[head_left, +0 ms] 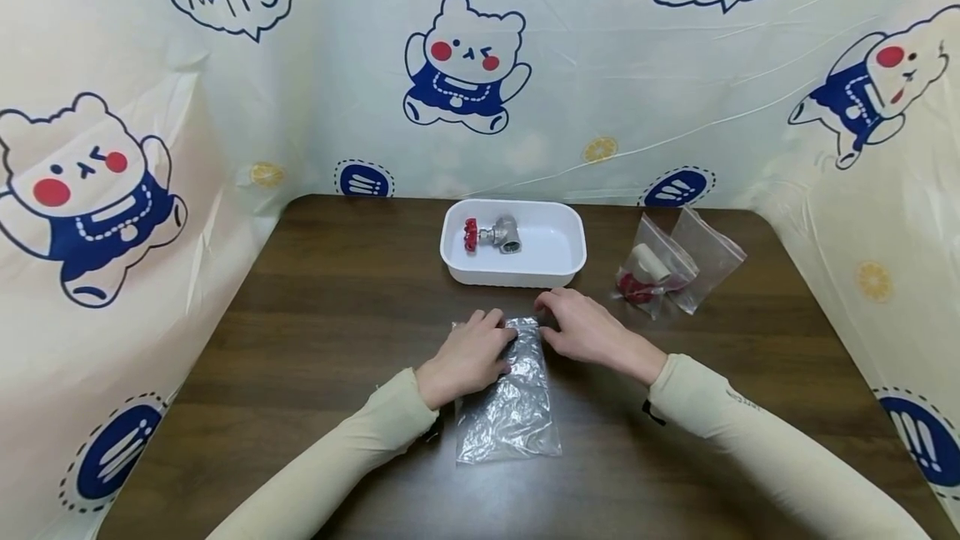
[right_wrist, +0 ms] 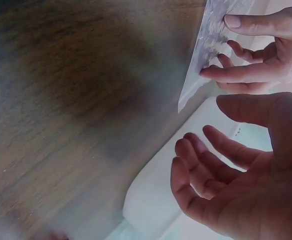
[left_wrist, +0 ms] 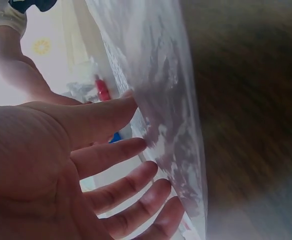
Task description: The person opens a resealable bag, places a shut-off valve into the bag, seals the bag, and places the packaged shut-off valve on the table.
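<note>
One clear plastic bag [head_left: 510, 427] lies flat on the brown wood-grained desk [head_left: 337, 298], its zip strip [head_left: 523, 322] at the far end, toward a white tray [head_left: 495, 277]. The left hand [head_left: 467, 357] rests over the bag's upper left part, fingers and thumb spread wide, their tips touching the plastic without gripping it. The right hand [head_left: 581, 330] is just beside the bag's far right corner, fingers loosely bent, a gap between them and the thumb; it holds nothing.

Beyond the hands, the tray holds a metal valve [head_left: 507, 235] lying on its side in the left half, its red handwheel [head_left: 470, 235] turned to the left. To the right of the tray, near the desk's far right corner, are two more clear zip bags: a filled bag [head_left: 678, 267] contains a white cylinder [head_left: 650, 262] and something red [head_left: 635, 288], and it overlaps another clear bag [head_left: 712, 257]. Both forearms wear pale sleeves [head_left: 348, 444]. Patterned sheeting [head_left: 570, 82], printed with cartoon bears and the word "happy", surrounds the far side and both ends of the desk.
</note>
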The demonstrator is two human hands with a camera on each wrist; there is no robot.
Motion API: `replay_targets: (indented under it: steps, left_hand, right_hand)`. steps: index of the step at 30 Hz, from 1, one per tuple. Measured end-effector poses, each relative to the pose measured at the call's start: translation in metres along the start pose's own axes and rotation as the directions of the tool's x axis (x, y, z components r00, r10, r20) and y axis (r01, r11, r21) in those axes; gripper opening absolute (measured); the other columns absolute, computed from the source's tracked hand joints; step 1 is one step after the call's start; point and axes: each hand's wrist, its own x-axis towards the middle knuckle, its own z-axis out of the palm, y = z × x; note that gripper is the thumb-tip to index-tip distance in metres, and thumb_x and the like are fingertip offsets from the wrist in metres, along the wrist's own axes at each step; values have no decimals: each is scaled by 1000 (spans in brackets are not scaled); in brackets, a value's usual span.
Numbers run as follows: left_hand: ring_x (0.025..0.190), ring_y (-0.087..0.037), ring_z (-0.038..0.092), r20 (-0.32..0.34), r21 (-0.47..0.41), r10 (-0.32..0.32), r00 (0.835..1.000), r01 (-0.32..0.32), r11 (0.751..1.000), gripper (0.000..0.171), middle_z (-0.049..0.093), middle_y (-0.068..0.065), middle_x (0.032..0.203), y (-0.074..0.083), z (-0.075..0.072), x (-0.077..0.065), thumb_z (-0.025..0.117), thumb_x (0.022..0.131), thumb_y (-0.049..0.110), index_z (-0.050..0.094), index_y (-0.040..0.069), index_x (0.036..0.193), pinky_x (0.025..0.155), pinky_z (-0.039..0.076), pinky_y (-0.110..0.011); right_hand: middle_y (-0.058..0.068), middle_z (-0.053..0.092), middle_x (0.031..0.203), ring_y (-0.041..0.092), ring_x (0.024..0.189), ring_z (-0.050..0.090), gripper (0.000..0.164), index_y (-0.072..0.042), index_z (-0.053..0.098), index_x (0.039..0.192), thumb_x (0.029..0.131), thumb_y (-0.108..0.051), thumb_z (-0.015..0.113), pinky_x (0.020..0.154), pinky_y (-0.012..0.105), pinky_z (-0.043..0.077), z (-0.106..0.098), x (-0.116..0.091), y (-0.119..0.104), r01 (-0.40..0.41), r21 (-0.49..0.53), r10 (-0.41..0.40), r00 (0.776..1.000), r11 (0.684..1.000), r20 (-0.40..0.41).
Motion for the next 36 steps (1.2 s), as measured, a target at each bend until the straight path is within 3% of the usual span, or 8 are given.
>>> replay_targets:
  steps: [3,11,16,24,36]
  left_hand:
    - [106,-30,55,-17,-26,27,999,-27,999,38,59,-10,121,1,0,2,81,95,27,73,9,128,78,54,-50]
    - [107,-32,56,-44,-86,28,999,-32,996,41,59,-12,121,-3,-8,-3,87,90,25,73,7,124,82,54,-49]
    - [106,-32,56,-28,-63,25,999,-26,998,46,59,-12,119,-4,-10,-6,91,86,28,74,6,122,83,55,-48]
    - [93,-30,54,-20,-30,20,1000,-21,999,39,58,-11,109,-6,-13,-11,92,82,25,75,5,112,78,52,-46]
    - [96,-30,56,-8,10,37,999,-37,999,40,59,-10,109,-6,-5,-12,92,83,26,75,7,114,84,53,-46]
  right_hand:
    - [13,67,113,28,101,65,33,0,69,121,93,-13,79,90,48,56,1,0,2,-1,-32,1,1000,999,20]
    - [16,64,124,31,113,63,40,2,65,130,94,-13,76,96,49,54,1,10,-2,22,-67,-19,999,997,44]
    - [14,65,121,30,110,63,38,1,66,128,94,-13,77,92,48,55,7,13,-2,62,-81,-59,998,995,37]
    - [12,65,114,31,105,63,33,0,68,124,93,-11,77,89,48,54,14,18,-5,101,-98,-97,994,990,47]
    - [9,64,101,31,97,62,20,-4,69,110,93,-10,78,85,47,53,19,26,-6,138,-90,-131,988,986,76]
